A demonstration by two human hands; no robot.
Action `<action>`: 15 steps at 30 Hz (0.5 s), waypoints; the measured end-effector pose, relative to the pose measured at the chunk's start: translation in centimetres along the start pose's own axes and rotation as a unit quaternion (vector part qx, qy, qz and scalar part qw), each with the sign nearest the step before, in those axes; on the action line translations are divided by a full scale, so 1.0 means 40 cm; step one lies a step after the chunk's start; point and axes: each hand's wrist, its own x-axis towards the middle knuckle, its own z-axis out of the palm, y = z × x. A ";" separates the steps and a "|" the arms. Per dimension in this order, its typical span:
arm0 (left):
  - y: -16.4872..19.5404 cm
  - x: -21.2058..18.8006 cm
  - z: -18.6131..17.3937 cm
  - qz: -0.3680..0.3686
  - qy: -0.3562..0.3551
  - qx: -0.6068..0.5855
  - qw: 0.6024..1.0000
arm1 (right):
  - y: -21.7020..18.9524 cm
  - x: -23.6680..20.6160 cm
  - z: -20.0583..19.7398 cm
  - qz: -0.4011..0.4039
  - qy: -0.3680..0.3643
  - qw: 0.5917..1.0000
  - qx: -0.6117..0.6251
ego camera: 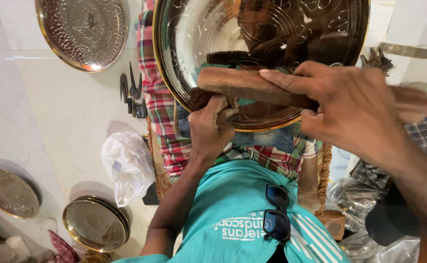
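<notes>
Right hand (pixel 357 109) fingers around one wooden mallet (pixel 252 86) — left hand (pixel 211 127) gripping one brass tray (pixel 184 44).

White bag: 1 crumpled white plastic bag (pixel 127 165) lies on the pale floor, left of the plaid cloth.
Clear bags: crinkled transparent plastic bags (pixel 357 197) sit at lower right.
Labels, signs, screens: none seen.

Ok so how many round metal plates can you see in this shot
4: one large engraved plate on the lap under both hands, one plate on the floor top left, one small plate at the left edge, one plate bottom left, apparently topping a stack, so more may be hidden.
</notes>
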 end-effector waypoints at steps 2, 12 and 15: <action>-0.001 -0.004 0.011 0.033 0.037 -0.031 0.998 | -0.010 0.001 0.005 0.003 0.019 1.000 0.012; 0.014 -0.011 0.041 -0.011 0.094 -0.042 0.995 | -0.027 0.013 0.001 -0.024 0.094 0.991 0.097; 0.012 -0.016 0.045 -0.003 0.100 -0.031 0.995 | -0.032 0.019 -0.025 -0.100 0.145 0.971 0.160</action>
